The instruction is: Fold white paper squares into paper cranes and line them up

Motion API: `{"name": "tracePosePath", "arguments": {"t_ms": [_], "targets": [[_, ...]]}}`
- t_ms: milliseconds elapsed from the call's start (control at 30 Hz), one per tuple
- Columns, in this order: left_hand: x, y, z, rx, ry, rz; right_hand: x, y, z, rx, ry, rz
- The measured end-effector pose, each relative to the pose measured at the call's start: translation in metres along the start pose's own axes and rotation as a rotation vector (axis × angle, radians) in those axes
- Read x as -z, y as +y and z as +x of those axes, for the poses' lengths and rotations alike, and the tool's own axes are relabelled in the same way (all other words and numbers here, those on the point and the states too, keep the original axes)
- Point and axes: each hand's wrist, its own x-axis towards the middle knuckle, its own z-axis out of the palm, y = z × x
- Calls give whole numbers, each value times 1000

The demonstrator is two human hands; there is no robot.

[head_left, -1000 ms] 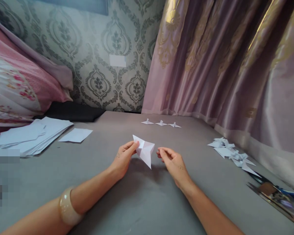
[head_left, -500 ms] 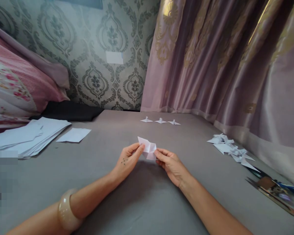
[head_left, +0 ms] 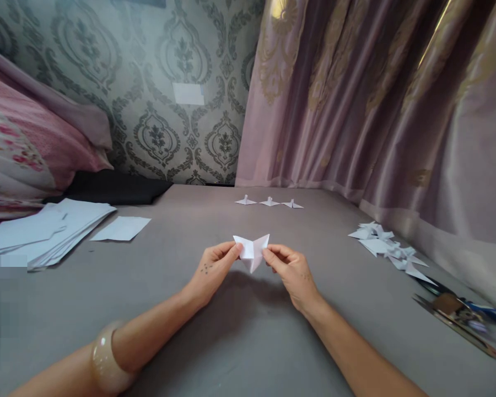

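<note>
A small folded white paper piece (head_left: 252,251) hangs just above the grey surface (head_left: 240,342), its two top corners spread apart and its tip pointing down. My left hand (head_left: 213,270) pinches its left corner between thumb and fingers. My right hand (head_left: 291,270) pinches its right corner. A pale bangle (head_left: 105,361) sits on my left forearm.
Three small folded paper figures (head_left: 268,202) stand in a row near the pink curtain (head_left: 355,110). A heap of folded paper pieces (head_left: 391,251) lies at the right, scissors and wrappers (head_left: 458,317) beyond it. A stack of white sheets (head_left: 45,229) and one loose sheet (head_left: 122,227) lie at the left.
My right hand, apart from the paper a second ago, has taken hold of its right corner. The piece has been turned and spread between both hands.
</note>
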Motion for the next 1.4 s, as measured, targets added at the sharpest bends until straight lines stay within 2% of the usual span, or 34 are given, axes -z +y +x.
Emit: {"name": "tracePosePath", "arguments": {"t_ms": [100,200,367,500,633,733,800,967,1233,1400], "targets": [[-2,-5,1,63,68,-31,-1,2,-1,-28,50,-27],[-2,-8,0,98,119,32,0,4,1,-91,112,-18],[-2,-6,-6,58,68,227,3,8,4,-131,181,-57],[-4,-4,-8,-2,18,296,3,11,5,-124,177,-111],[-4,-10,-3,57,0,185,1,13,4,-122,104,-149],[-2,-14,2,142,49,28,-1,12,3,-125,60,-148],[0,-15,4,151,86,-29,-2,10,2,-123,39,-130],[2,-15,6,80,170,17,-3,6,0,-125,24,-79],[7,-15,7,-170,207,304,0,8,2,-116,0,-33],[8,-13,7,-171,184,336,1,13,5,-53,4,36]]}}
